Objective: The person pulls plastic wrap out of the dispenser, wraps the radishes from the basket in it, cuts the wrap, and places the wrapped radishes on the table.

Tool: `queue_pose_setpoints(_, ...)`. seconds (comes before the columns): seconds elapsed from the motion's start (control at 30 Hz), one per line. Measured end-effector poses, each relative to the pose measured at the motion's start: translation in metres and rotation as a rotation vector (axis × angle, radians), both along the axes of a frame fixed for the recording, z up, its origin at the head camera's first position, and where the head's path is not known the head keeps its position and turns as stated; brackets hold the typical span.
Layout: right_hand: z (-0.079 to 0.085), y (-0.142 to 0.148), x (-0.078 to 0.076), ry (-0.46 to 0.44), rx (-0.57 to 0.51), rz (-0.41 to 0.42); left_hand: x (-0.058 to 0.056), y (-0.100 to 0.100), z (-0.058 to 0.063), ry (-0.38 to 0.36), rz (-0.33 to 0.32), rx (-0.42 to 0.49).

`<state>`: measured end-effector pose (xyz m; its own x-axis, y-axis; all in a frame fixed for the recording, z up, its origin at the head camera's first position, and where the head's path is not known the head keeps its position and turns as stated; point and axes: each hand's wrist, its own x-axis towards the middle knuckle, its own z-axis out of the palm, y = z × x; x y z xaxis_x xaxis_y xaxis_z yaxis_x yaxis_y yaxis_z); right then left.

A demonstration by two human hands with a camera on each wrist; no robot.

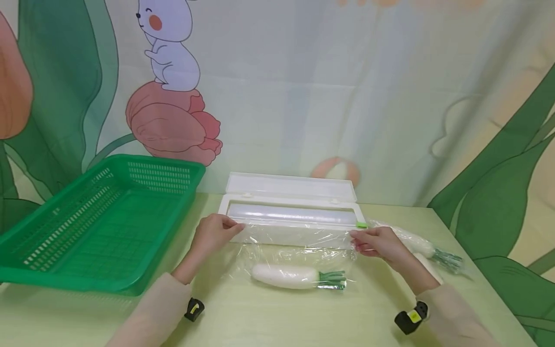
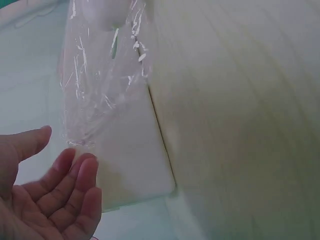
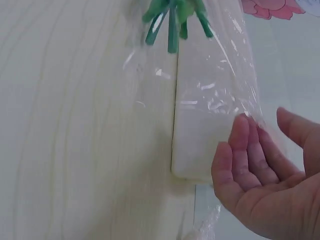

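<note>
A white daikon (image 1: 284,275) with cut green stalks lies crosswise on the table, with clear cling film (image 1: 299,253) over it. The film runs back to a white cling film dispenser (image 1: 299,237), whose lid (image 1: 290,187) stands raised behind the roll (image 1: 282,213). At the dispenser's left front, my left hand (image 1: 214,234) has its fingertips right at the film's corner. My right hand (image 1: 381,243) is at the opposite corner, beside the green slider (image 1: 362,224). Both wrist views show thumb and loosely bent fingers apart, the film's edge (image 3: 245,100) close by the fingertips.
A large green plastic basket (image 1: 171,236) stands on the left of the table. To the right lies a film-wrapped daikon (image 1: 409,238) with green stalks, and another white piece (image 1: 427,266) is partly hidden by my right wrist. A printed curtain (image 1: 277,96) hangs behind the table.
</note>
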<state>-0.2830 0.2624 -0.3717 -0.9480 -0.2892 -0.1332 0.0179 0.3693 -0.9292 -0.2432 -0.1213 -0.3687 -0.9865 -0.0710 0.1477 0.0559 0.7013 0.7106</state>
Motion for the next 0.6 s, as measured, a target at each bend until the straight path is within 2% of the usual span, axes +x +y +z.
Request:
queue_pose_setpoints(0.1,-0.001,-0.005,0.001,-0.060,-0.110,-0.031,-0.001,0.002,0.000,0.007,0.038,-0.013)
queue_pose_setpoints(0.23,0.000,-0.008,0.004,-0.084,-0.160,-0.026,-0.004,0.005,-0.001,0.021,-0.001,0.061)
queue_pose_setpoints(0.43,0.005,-0.006,0.014,-0.032,-0.180,0.031,-0.006,0.005,-0.003,0.003,-0.065,0.205)
queue_pose_setpoints(0.6,0.007,0.004,0.018,0.051,-0.145,0.036,0.002,0.002,-0.001,0.012,-0.136,0.270)
